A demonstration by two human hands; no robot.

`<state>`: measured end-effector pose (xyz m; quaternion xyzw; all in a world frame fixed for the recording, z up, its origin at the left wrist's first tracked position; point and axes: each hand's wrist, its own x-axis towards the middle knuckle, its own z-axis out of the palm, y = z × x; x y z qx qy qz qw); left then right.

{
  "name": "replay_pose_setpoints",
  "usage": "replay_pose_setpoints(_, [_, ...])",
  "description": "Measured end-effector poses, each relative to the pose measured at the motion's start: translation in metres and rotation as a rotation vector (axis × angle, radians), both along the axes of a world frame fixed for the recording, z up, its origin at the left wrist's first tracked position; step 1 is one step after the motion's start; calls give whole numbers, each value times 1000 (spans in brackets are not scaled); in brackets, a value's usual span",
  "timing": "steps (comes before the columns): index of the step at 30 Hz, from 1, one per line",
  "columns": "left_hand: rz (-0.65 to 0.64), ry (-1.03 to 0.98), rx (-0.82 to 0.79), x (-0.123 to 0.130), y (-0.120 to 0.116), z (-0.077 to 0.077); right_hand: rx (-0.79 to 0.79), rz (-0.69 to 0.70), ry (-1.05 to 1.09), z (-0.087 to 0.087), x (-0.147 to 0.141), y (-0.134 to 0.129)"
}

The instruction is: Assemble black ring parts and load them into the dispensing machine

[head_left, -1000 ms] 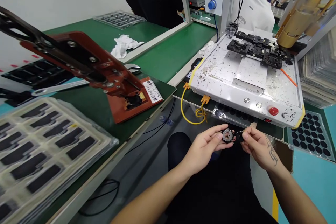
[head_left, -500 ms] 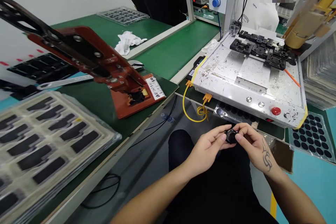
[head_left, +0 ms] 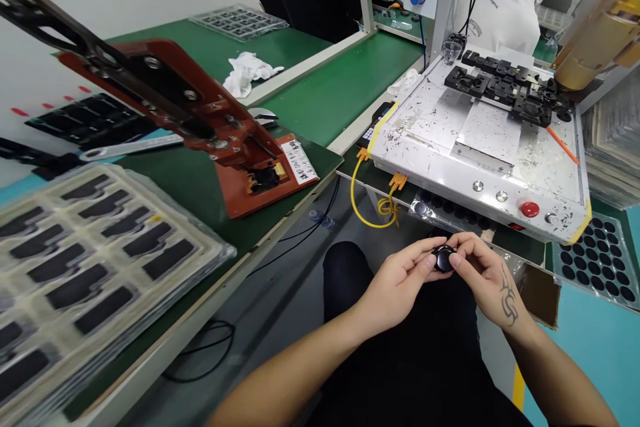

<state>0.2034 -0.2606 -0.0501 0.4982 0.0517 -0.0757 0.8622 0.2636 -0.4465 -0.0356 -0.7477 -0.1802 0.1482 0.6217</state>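
Note:
Above my lap, a small round black part [head_left: 443, 259] with a glossy face is pinched between both hands. My left hand [head_left: 400, 280] grips its left edge between thumb and fingers. On the opposite edge, the thumb and fingertips of my right hand [head_left: 477, 270] are closed. The part's underside is hidden by my fingers. Just beyond the hands stands a white machine [head_left: 440, 153] with buttons along its front and black fixtures [head_left: 505, 90] on its top plate.
At left, a red toggle press [head_left: 200, 113] stands on a green bench beside stacked trays [head_left: 100, 233] of black pieces. A sheet of black discs [head_left: 595, 260] lies at right. A yellow cable [head_left: 356, 203] hangs from the machine. Across the bench sits a person in white [head_left: 500, 10].
The round part has been turned in my fingers: a ringed, recessed face showed before, a smooth glossy one shows now. The camera view has shifted slightly.

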Motion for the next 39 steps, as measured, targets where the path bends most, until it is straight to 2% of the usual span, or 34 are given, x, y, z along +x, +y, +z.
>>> replay_pose_setpoints(15, [6, -96, 257, -7, -1, 5, -92, -45, -125, 0, -6, 3])
replay_pose_setpoints(25, [70, -188, 504, -6, 0, 0, -275, -114, -408, -7, -1, 3])
replay_pose_setpoints(27, [28, -217, 560, -4, 5, 2, -295, -65, -415, -9, 3, 0])
replay_pose_setpoints(30, [-55, -261, 658, 0, 14, 7, -294, 125, -475, -9, 9, -2])
replay_pose_setpoints(32, [-90, -276, 678, 2, 20, 10, -267, 185, -510, -5, 11, -1])
replay_pose_setpoints(35, [-63, -240, 576, 5, 24, 10, -222, 104, -386, 2, 11, 1])
replay_pose_setpoints(39, [57, -123, 407, 6, 20, 5, -83, -49, -25, 3, 10, 5])
